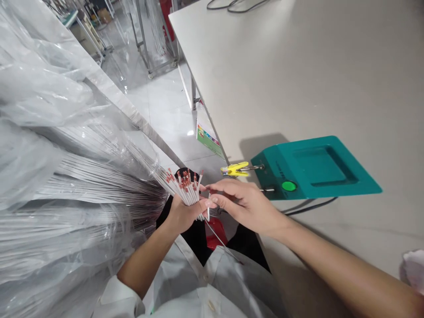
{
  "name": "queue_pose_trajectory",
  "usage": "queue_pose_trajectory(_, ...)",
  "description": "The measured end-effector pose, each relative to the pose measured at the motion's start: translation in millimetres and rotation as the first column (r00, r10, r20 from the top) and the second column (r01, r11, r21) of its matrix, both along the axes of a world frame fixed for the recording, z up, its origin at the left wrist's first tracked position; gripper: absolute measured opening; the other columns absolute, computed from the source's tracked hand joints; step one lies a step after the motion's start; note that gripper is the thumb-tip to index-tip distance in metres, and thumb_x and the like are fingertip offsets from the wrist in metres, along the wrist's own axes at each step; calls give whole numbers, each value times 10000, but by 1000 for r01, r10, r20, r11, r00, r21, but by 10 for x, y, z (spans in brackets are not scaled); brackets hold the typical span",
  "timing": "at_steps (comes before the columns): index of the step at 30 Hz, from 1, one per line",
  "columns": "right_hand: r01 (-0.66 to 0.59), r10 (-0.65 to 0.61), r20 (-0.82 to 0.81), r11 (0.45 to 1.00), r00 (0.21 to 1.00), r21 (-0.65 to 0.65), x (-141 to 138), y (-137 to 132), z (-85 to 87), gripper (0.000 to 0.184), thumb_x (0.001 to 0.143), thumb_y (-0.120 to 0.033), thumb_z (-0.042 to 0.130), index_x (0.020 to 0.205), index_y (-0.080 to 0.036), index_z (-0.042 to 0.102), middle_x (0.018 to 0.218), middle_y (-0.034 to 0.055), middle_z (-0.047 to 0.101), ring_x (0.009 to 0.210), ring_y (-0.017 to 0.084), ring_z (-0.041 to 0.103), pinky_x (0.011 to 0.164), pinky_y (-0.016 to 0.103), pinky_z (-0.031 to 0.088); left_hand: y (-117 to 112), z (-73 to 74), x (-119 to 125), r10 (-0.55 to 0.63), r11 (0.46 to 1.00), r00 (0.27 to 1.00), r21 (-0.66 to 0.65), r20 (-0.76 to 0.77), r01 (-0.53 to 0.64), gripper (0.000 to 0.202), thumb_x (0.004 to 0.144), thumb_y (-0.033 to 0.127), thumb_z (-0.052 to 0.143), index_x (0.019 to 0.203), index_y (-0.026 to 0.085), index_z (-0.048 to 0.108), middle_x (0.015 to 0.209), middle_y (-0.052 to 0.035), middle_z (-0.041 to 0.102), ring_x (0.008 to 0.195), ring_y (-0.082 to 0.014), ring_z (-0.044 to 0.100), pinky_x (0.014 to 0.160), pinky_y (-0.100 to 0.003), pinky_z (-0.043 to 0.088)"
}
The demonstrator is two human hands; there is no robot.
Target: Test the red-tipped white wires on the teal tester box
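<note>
Item one: my left hand [183, 215], low in the middle of the view, grip closed around a bundle of thin white wires with red-brown tips [186, 186]; the tips fan upward out of the fist, just off the counter's near edge and above my lap. Item two: my right hand [243, 204], reaching in from the right, thumb and forefinger pinched together at the bundle's right side; the grip is closed on one loose white wire [208, 213], whose thin length trails down toward my white coat. Item three: a pale grey counter [298, 79] filling the right half. Item four: a teal plastic box with a recessed top [318, 170], standing on the counter just beyond the right hand, with a round green button [289, 186] on its front face and a black cable [309, 206] running out beneath. Item five: a yellow plastic clothes-peg clip [236, 169], fixed on a metal pin at the box's left corner. Item six: clear plastic bags of long white wires [66, 185], heaped along the left and touching the bundle.
</note>
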State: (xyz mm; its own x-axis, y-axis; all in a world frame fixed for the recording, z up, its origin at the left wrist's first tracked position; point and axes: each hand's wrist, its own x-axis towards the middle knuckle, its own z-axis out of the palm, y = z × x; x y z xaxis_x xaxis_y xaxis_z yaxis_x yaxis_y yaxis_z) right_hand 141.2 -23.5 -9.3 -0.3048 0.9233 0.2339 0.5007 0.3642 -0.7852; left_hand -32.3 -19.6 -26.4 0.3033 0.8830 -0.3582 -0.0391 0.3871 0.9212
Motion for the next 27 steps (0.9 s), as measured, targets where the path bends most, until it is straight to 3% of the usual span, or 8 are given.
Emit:
queue_pose_trajectory(3,-94,91,102,995,991,28,-9,1,25,260,875,-206,406,705,-176,600,697,27,624,621,103,568,569,208,425,-9,27,53,-16,999,999,29,-50,17,343,662,222,670,947,155,491,509,45,598,429,-84,496,466,-210,378)
queue_pose_trajectory(5,-95,56,254,985,966,142,24,-16,76,238,849,-182,418,694,-173,598,669,28,616,587,109,562,526,215,410,-9,40,75,-19,998,998,55,-63,22,364,681,212,647,1004,154,490,509,51,593,431,-83,496,473,-209,383)
queue_pose_trajectory(9,18,-209,320,860,924,509,202,-40,274,119,804,-163,497,777,-177,612,747,44,666,693,146,620,603,242,460,28,35,96,-19,997,999,71,-34,21,412,724,242,610,1110,138,509,614,5,644,471,-82,508,496,-219,400)
queue_pose_trajectory(11,68,-374,345,756,861,651,317,-15,354,113,800,-189,541,879,-176,620,812,55,683,741,163,626,638,258,468,61,31,116,-28,997,999,65,-16,29,433,726,251,608,1132,127,522,643,-12,655,483,-86,512,516,-230,414)
queue_pose_trajectory(12,38,-421,422,742,803,669,370,10,374,177,804,-232,553,950,-158,618,860,77,683,780,189,624,659,281,465,80,33,130,-34,998,999,61,-12,34,441,723,252,609,1137,121,531,644,-16,657,485,-88,512,527,-238,420)
queue_pose_trajectory(16,-147,-316,752,866,579,477,493,139,340,292,836,-262,493,1054,-104,604,958,139,664,959,293,573,795,407,408,159,52,204,-35,997,999,74,-25,36,447,722,256,606,1139,102,560,658,-37,670,496,-99,515,558,-263,427)
queue_pose_trajectory(19,-213,-253,840,895,479,391,486,207,317,250,812,-159,472,1005,-120,626,903,123,667,939,303,558,855,470,354,206,25,252,-1,997,1000,75,-2,1,443,710,262,618,1120,100,581,682,-50,685,498,-99,516,550,-260,417)
queue_pose_trajectory(27,-304,-130,868,903,480,303,449,376,372,241,773,-79,454,651,-204,621,650,90,643,825,281,564,830,494,359,290,-83,342,87,996,977,-23,194,-84,469,669,268,679,1103,103,608,667,-65,689,476,-87,511,517,-242,389)
